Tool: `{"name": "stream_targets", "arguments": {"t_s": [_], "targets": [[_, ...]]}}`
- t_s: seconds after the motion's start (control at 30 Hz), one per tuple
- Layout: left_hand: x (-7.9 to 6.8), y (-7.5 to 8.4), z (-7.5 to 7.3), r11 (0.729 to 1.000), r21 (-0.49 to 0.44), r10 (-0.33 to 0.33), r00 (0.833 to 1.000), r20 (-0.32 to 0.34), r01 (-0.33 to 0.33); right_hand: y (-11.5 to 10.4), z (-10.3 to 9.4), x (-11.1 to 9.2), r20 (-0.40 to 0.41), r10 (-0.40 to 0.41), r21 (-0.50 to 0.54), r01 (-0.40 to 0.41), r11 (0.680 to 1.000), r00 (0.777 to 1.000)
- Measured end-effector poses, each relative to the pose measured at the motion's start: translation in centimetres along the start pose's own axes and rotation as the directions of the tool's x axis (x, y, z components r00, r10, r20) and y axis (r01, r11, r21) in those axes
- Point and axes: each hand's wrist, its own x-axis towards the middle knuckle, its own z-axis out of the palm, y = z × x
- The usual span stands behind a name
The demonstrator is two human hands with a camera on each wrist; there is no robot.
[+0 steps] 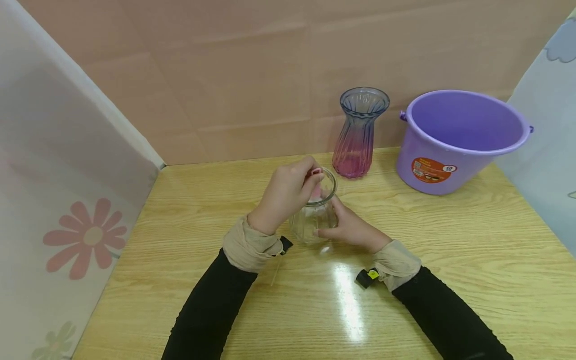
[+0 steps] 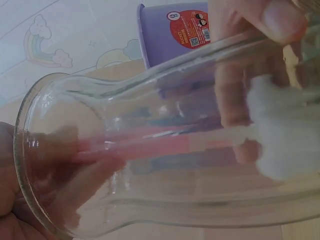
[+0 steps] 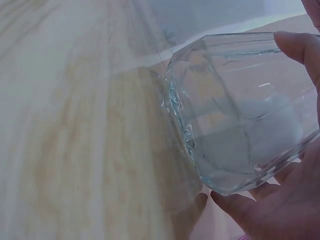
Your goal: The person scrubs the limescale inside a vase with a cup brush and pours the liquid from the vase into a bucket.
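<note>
A clear glass vase (image 1: pixel 300 226) stands between the hands in the head view, its mouth facing up. My right hand (image 1: pixel 355 229) grips its lower side, with the thumb and fingers on opposite sides of the glass in the right wrist view. My left hand (image 1: pixel 288 192) reaches over the rim and holds the pink handle (image 2: pixel 145 145) of a sponge brush, fingers dipping into the vase mouth. The brush's white sponge head (image 2: pixel 287 135) is down inside the vase, seen through the glass. The vase base (image 3: pixel 187 135) is close over the tabletop in the right wrist view.
A ribbed glass vase (image 1: pixel 355 135), blue-grey above and pink below, stands behind on the wooden table (image 1: pixel 189 210). To its right is a purple bucket (image 1: pixel 405 165) with a red label. A peach backdrop (image 1: pixel 234 90) rises along the back edge, with pale patterned panels at both sides.
</note>
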Motion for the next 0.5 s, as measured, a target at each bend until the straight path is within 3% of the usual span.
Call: {"name": "stream_targets", "arguments": {"t_s": [0.5], "targets": [[-0.41, -0.12, 0.09, 0.998, -0.05, 0.03, 0.999, -0.01, -0.031, -0.02, -0.06, -0.07, 0.016, -0.028, 0.032, 0.028, 0.999, 0.999]]}}
